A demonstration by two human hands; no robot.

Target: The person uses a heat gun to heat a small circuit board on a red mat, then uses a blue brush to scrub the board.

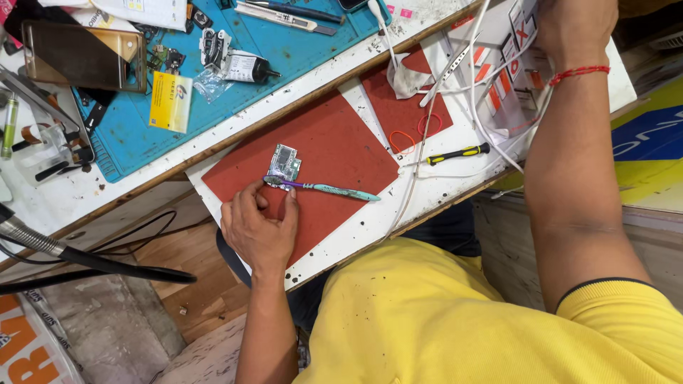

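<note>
A white bench (455,186), spotted with dark specks, runs slantwise above a wooden floor (206,284) and carries a blue mat (284,50) and a red mat (334,153). On the red mat lies a small circuit board (284,163), with the head of a toothbrush (324,188) touching its near edge. The left hand (260,227) rests on the red mat, fingers curled and pinching the brush by its head end, while the right hand (573,28) reaches to red-and-white packets (509,78) at the far edge, its grip hidden.

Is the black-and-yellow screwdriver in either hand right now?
No, the black-and-yellow screwdriver lies untouched on the white board, apart from both the left hand and the right hand.
</note>
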